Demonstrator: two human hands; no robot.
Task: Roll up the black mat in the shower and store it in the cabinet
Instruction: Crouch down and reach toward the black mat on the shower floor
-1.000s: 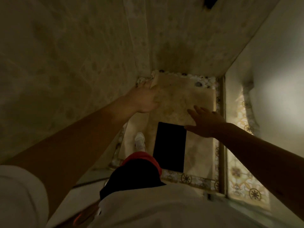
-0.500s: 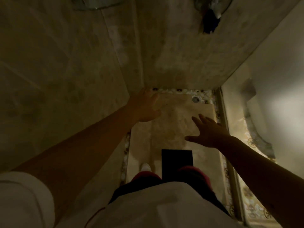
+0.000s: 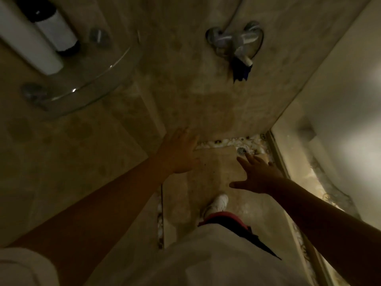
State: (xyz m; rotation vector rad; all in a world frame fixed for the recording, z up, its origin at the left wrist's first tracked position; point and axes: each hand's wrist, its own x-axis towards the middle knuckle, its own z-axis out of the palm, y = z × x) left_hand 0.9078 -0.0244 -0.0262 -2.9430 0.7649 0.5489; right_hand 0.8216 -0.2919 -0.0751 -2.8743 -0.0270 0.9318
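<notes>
Beige stone tiles cover the shower floor (image 3: 208, 176) and walls. Both arms reach forward over it. The left hand (image 3: 179, 153) is spread flat, fingers open, holding nothing, near the far left corner. The right hand (image 3: 258, 175) is also open and empty, fingers splayed just short of the round drain (image 3: 241, 150). A white shoe (image 3: 217, 203) stands on the near floor. The black mat cannot be seen. A chrome mixer tap (image 3: 234, 43) sits on the far wall; a glass corner shelf (image 3: 86, 79) with bottles (image 3: 55, 32) is at far left.
</notes>
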